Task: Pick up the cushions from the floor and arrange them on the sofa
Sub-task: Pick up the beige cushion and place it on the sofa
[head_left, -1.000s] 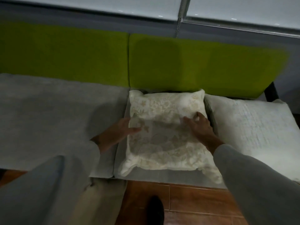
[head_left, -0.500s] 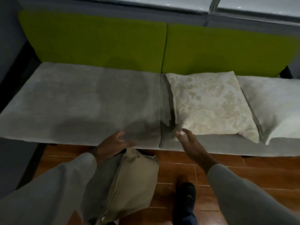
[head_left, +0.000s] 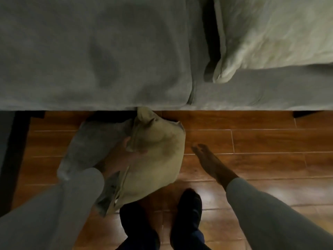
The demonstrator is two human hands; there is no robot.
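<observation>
A tan cushion [head_left: 158, 159] stands on the wooden floor [head_left: 261, 141], its top corner touching the front edge of the grey sofa seat [head_left: 90, 60]. A grey cushion [head_left: 90, 141] leans against its left side. My left hand [head_left: 122, 156] is wedged between the two, fingers closed over the tan cushion's left edge, where the fabric puckers. My right hand [head_left: 210, 161] hovers open above the floor just right of the tan cushion, not touching it. A cream patterned cushion [head_left: 270, 37] lies on the right half of the sofa seat.
My two dark-socked feet [head_left: 189, 213] stand on the floor right below the tan cushion. A dark frame or side panel [head_left: 10, 150] runs down the left edge. Bare floorboards stretch to the right under the sofa's front edge.
The view has tipped down from the sofa to the floor. Both hands have dropped below the seat edge; my left hand has gone from the cushion's top to its left edge.
</observation>
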